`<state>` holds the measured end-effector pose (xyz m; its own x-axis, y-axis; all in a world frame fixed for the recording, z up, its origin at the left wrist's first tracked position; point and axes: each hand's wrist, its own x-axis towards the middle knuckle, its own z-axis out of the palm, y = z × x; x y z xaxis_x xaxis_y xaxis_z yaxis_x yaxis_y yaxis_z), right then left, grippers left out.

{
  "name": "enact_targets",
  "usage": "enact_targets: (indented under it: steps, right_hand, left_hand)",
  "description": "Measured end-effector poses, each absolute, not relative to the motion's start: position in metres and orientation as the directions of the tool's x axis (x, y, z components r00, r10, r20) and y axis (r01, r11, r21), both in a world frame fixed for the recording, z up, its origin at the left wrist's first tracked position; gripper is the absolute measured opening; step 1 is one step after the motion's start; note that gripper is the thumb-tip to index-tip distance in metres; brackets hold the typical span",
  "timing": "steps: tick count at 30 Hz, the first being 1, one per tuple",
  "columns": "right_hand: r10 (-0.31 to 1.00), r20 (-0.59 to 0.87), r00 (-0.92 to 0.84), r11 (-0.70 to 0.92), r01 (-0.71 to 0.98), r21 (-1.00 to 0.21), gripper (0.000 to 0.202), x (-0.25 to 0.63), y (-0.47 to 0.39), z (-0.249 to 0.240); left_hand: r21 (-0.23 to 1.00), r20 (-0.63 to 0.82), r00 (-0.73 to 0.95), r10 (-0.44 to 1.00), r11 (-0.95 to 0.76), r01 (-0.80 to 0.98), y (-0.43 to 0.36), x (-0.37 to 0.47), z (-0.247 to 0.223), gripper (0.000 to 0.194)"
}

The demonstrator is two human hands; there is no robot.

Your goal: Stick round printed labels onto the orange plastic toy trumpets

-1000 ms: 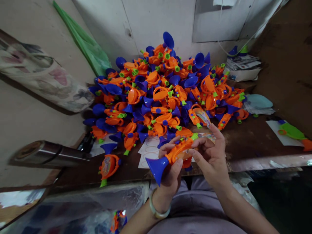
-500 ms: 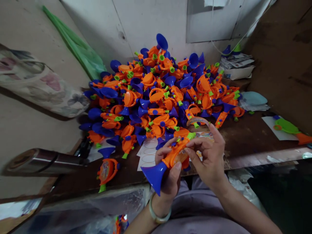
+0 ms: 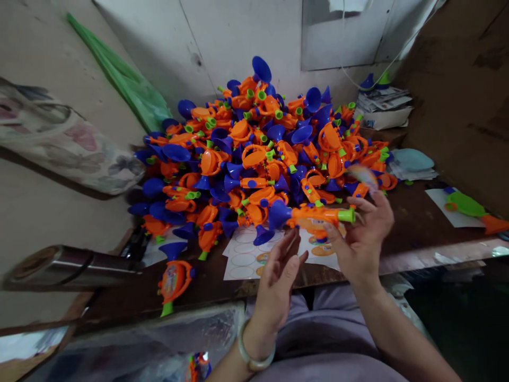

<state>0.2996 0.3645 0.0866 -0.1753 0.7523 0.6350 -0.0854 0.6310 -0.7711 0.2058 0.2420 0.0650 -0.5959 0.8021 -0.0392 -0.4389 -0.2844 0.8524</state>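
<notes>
An orange toy trumpet with a blue bell and green mouthpiece lies level above the front of the table, its bell to the left. My right hand grips it near the mouthpiece end, thumb on the orange body. A curved, blurred sticker stands out from the raised forefinger of that hand. Just below the bell, my left hand is open, its fingers apart and holding nothing. Under the trumpet lie sticker sheets, some ovals bare and some still bearing printed stickers.
A large heap of toy trumpets covers the back of the table. One stickered trumpet lies front left beside a steel flask. At right are a light-blue dish on papers and a green-and-orange toy.
The trumpet has passed from my left hand to my right and moved up and right, turning level. My left hand has let go. The sticker on the right forefinger has moved up and right.
</notes>
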Motion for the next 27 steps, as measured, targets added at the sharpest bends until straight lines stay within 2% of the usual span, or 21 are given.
enact_targets:
  steps: [2,4,6,8,10,12,13,18,27]
  right_hand:
    - [0.701,0.692,-0.17,0.699,-0.022,-0.714,0.081,0.3,0.358,0.086]
    - [0.685,0.646,-0.338,0.665,-0.071,-0.743,0.074,0.303,0.345,0.087]
    - [0.631,0.556,-0.541,0.537,-0.213,-0.816,0.072,0.306,0.331,0.091]
    - [0.583,0.507,-0.635,0.366,-0.352,-0.862,0.069,0.31,0.323,0.096]
    - [0.647,0.446,-0.618,0.224,-0.406,-0.886,0.048,0.313,0.326,0.103]
    - [0.758,0.349,-0.552,0.131,-0.395,-0.909,0.019,0.314,0.335,0.108]
    - [0.797,0.299,-0.525,0.098,-0.376,-0.921,0.01,0.314,0.339,0.11]
    - [0.845,0.181,-0.503,0.038,-0.282,-0.959,0.017,0.307,0.346,0.116]
    - [0.855,0.212,-0.474,0.112,-0.232,-0.966,0.017,0.3,0.343,0.119]
  left_hand:
    - [0.905,0.091,-0.605,0.791,-0.32,-0.281,0.237,0.203,0.061,0.047]
    - [0.921,0.209,-0.599,0.773,-0.361,-0.145,0.233,0.2,0.061,0.065]
    - [0.937,0.196,-0.572,0.796,-0.324,-0.131,0.23,0.198,0.062,0.071]
    - [0.936,0.131,-0.564,0.816,-0.289,-0.201,0.229,0.196,0.064,0.063]
    - [0.898,0.111,-0.575,0.811,-0.329,-0.291,0.229,0.197,0.065,0.053]
    - [0.844,0.124,-0.574,0.81,-0.39,-0.367,0.23,0.198,0.066,0.051]
    - [0.824,0.124,-0.573,0.81,-0.406,-0.396,0.231,0.198,0.068,0.051]
    - [0.802,0.14,-0.565,0.813,-0.428,-0.417,0.232,0.198,0.074,0.055]
    - [0.811,0.185,-0.523,0.832,-0.43,-0.396,0.232,0.197,0.082,0.057]
